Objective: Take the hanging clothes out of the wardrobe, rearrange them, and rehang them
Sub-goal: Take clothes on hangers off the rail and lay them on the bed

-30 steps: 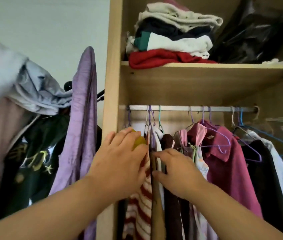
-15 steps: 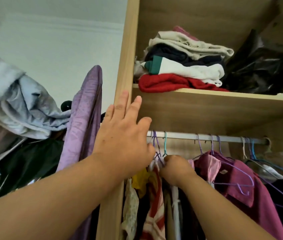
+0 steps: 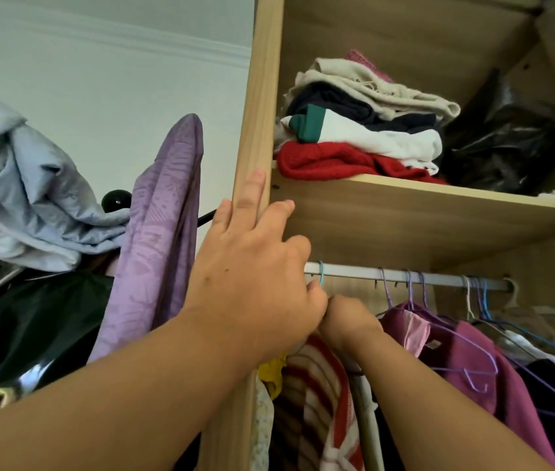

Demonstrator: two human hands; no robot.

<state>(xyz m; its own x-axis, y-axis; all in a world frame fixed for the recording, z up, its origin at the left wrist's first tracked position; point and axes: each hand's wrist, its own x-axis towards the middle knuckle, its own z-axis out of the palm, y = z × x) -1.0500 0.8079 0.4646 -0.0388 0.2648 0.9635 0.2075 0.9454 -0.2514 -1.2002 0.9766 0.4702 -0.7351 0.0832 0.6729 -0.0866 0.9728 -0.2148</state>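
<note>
The bare left forearm (image 3: 116, 402) rises from the lower left corner, slanting up and to the right. The left hand (image 3: 255, 277) is raised with its back to the camera. Three of its fingers (image 3: 252, 192) point straight up and lie close together, while the index finger and thumb bend down to the right. The bare right forearm (image 3: 439, 402) comes up from the lower right. The right hand (image 3: 347, 321) sits lower, curled in a fist with its knuckles turned away. It touches the left hand's thumb side, and its fingertips are hidden.
</note>
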